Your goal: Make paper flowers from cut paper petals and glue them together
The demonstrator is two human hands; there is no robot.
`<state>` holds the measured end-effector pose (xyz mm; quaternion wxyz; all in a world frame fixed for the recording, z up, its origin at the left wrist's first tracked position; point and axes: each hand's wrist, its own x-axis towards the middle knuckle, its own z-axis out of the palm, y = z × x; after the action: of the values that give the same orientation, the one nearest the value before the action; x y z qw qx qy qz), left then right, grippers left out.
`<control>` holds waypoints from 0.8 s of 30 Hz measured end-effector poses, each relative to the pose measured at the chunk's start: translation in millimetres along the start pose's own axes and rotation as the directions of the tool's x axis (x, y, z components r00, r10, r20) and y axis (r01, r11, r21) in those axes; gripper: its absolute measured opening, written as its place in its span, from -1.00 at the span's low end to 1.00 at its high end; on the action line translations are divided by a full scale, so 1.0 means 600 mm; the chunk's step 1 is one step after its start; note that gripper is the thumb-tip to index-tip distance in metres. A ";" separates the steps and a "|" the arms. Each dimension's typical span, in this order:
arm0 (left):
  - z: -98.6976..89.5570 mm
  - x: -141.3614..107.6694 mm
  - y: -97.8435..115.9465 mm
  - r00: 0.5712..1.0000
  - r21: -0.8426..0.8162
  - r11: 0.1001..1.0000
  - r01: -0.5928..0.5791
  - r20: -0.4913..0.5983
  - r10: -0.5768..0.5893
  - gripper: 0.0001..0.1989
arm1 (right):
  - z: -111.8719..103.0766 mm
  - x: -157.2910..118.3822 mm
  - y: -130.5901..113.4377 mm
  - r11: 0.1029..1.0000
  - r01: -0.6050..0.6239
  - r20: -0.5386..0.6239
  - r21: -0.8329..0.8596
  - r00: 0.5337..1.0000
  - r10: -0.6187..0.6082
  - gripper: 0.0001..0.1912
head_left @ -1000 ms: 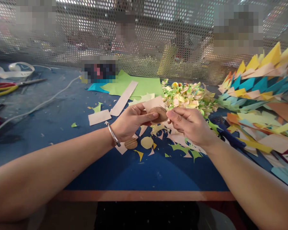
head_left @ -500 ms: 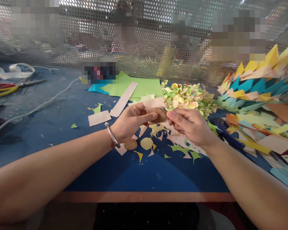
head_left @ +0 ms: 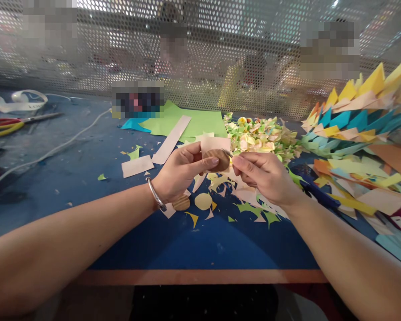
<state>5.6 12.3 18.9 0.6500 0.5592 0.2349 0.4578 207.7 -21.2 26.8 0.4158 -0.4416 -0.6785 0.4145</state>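
Observation:
My left hand [head_left: 183,169] is closed, pinching a pale pink piece of paper [head_left: 217,142] with a round brown striped disc [head_left: 220,162] laid flat against it, thumb on the disc. Close by on the right, my right hand [head_left: 262,176] is also closed, its fingertips around a thin pointed tool [head_left: 227,153]. The tool's tip is at the disc's upper right edge; most of it is hidden in the fingers. Below the hands lie a second brown striped disc [head_left: 181,203] and a pale yellow paper circle [head_left: 203,201].
A heap of small cut paper pieces [head_left: 260,136] lies behind my hands, beside green sheets [head_left: 200,122]. Folded-paper work [head_left: 357,116] stands at right above loose strips [head_left: 381,200]. Scissors [head_left: 6,127] and a white cable [head_left: 53,154] lie left. A perforated metal screen [head_left: 203,80] rises behind.
The disc and paper in my left hand have tilted slightly, showing more of the disc's face. The right hand stays almost where it was. The whole view has shifted a little.

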 end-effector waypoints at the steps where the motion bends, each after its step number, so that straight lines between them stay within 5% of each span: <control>1: -0.001 0.000 -0.001 1.000 0.012 1.000 0.004 -0.011 -0.004 -0.90 | 0.000 0.000 0.000 1.000 0.000 0.003 0.001 1.000 0.000 -0.52; 24: -0.007 0.002 -0.006 1.000 -0.015 1.000 -0.002 0.027 0.003 -0.91 | 0.001 0.000 -0.006 0.997 0.042 0.003 -0.067 0.999 -0.042 -0.50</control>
<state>3.8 16.0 14.7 0.6567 0.5609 0.2219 0.4526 206.4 -22.0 30.2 0.4089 -0.4406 -0.7013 0.3832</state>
